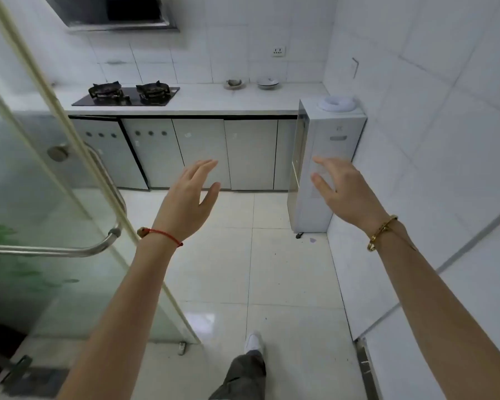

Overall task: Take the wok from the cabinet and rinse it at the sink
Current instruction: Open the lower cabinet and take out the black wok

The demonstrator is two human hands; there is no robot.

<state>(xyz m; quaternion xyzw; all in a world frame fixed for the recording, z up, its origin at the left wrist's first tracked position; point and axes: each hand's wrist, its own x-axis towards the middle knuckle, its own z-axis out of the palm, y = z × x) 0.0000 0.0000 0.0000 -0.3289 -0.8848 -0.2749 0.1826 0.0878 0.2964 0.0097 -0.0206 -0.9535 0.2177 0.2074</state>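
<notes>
I stand in a kitchen doorway facing a row of grey cabinet doors (202,151) under a white counter (214,99); all the doors look closed. No wok and no sink are in view. My left hand (189,197) is raised in front of me with straight, relaxed fingers and holds nothing. My right hand (344,189) is raised at the same height, fingers spread, also holding nothing. Both hands are well short of the cabinets.
A black two-burner gas hob (127,95) sits on the counter's left part, two small dishes (251,83) at the back right. A white water dispenser (326,166) stands at the right wall. A glass door with a metal handle (104,197) is close on my left.
</notes>
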